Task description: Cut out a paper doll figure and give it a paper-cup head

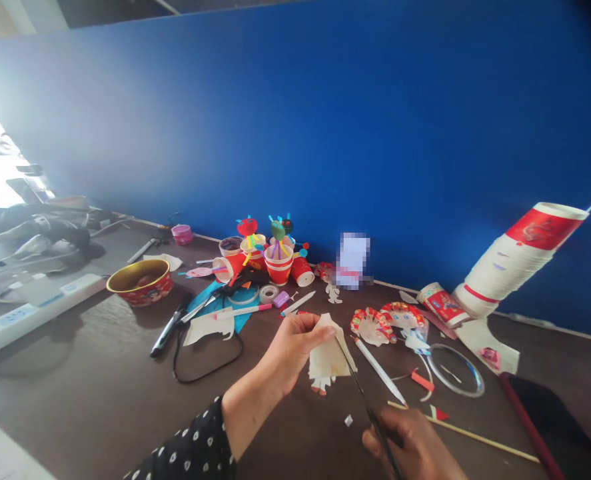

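My left hand (pixel 292 347) pinches a cream piece of paper (pixel 331 357) at its upper edge, thumb on top. My right hand (pixel 410 440) is closed around dark, slim scissors (pixel 362 393), whose tip reaches the paper's right side. The scissors' handles are mostly hidden by the fingers. Below the held paper a small white-and-red paper cutout (pixel 321 385) pokes out. A tiny white scrap (pixel 348 420) lies on the table nearby. Close to my right hand are a white pen (pixel 380 370) and a wooden stick (pixel 485 437).
Decorated red paper cups (pixel 278 269) stand at the back by a blue partition (pixel 325 133). A leaning stack of cups (pixel 512 263) is at the right, above a dark phone (pixel 550 427). On the left sit a red bowl (pixel 142 290) and a white power strip (pixel 40 310).
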`<state>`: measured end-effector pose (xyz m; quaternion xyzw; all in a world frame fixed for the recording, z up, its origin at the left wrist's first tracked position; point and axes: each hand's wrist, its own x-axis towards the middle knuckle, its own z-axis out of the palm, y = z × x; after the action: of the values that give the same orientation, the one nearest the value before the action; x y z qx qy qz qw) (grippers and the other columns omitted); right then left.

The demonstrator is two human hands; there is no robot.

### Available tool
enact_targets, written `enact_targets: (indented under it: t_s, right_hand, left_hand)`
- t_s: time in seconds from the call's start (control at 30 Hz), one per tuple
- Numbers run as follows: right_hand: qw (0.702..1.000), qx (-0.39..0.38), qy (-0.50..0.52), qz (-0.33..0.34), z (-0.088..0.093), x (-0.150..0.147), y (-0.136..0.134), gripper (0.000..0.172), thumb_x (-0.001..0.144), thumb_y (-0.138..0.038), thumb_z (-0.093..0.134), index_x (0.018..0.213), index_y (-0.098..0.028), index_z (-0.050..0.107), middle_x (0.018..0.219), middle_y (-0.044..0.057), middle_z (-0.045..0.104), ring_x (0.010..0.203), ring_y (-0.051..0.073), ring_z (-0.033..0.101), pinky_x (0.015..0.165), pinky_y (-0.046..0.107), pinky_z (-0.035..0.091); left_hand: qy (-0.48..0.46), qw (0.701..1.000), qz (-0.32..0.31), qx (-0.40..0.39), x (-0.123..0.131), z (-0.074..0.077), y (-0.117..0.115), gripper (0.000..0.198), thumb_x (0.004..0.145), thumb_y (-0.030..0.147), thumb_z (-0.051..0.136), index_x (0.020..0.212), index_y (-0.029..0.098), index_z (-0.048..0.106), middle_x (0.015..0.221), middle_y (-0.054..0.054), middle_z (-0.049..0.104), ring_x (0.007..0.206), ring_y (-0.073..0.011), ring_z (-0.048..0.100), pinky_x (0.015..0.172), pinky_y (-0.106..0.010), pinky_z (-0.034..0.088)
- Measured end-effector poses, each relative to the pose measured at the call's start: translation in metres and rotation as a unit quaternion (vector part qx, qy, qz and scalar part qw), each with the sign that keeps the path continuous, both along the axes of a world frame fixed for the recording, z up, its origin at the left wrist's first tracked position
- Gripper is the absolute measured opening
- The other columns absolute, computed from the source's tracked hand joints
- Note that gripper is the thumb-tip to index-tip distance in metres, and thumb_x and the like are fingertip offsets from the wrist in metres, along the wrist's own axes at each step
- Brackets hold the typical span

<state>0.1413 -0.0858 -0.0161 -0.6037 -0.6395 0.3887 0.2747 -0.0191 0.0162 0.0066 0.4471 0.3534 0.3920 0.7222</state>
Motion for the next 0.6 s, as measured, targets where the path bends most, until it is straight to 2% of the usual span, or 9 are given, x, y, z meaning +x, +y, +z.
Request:
enact_targets:
  t_s: [0.1, 0.27, 0.47, 0.6]
  right_hand:
    - [1.0, 0.002, -0.016, -0.004, 0.0, 0.002, -0.001, 0.038, 0.073, -0.047, 0.046, 0.049, -0.019, 0.037, 0.05, -0.005, 0.031, 0.049, 0.011, 0.031, 0.045, 0.022, 0.026]
    - [0.999, 0.022, -0.025, -0.016, 0.001, 0.001, -0.002, 0.037, 0.072, -0.045, 0.047, 0.048, -0.019, 0.036, 0.051, -0.005, 0.032, 0.05, 0.011, 0.031, 0.045, 0.021, 0.026]
    - [0.999, -0.016, -0.03, -0.001, -0.007, 0.001, 0.002, 0.036, 0.073, -0.042, 0.046, 0.048, -0.02, 0.032, 0.049, -0.005, 0.028, 0.048, 0.01, 0.027, 0.042, 0.022, 0.021]
    - [0.999, -0.046, 0.005, 0.011, -0.014, 0.006, 0.005, 0.034, 0.072, -0.044, 0.045, 0.05, -0.02, 0.036, 0.047, -0.005, 0.032, 0.045, 0.01, 0.031, 0.042, 0.022, 0.023]
  left_hand:
    - [-0.003, 1.0, -0.011, -0.001, 0.0, -0.002, 0.0, 0.026, 0.063, 0.037, 0.064, 0.067, 0.013, 0.056, 0.053, -0.003, 0.058, 0.039, -0.0164, 0.053, 0.032, -0.027, 0.039]
    - [-0.014, 1.0, 0.02, 0.006, 0.0, -0.002, 0.001, 0.023, 0.06, 0.033, 0.068, 0.064, 0.012, 0.059, 0.054, -0.002, 0.059, 0.045, -0.0131, 0.055, 0.043, -0.024, 0.042]
    - [-0.015, 0.999, 0.015, -0.03, 0.002, -0.004, 0.0, 0.026, 0.06, 0.036, 0.068, 0.068, 0.013, 0.06, 0.053, -0.002, 0.059, 0.039, -0.0126, 0.052, 0.037, -0.023, 0.038]
    - [-0.047, 0.997, 0.041, -0.054, 0.003, -0.006, 0.0, 0.023, 0.057, 0.03, 0.071, 0.066, 0.012, 0.061, 0.056, -0.002, 0.061, 0.047, -0.0119, 0.056, 0.047, -0.023, 0.043]
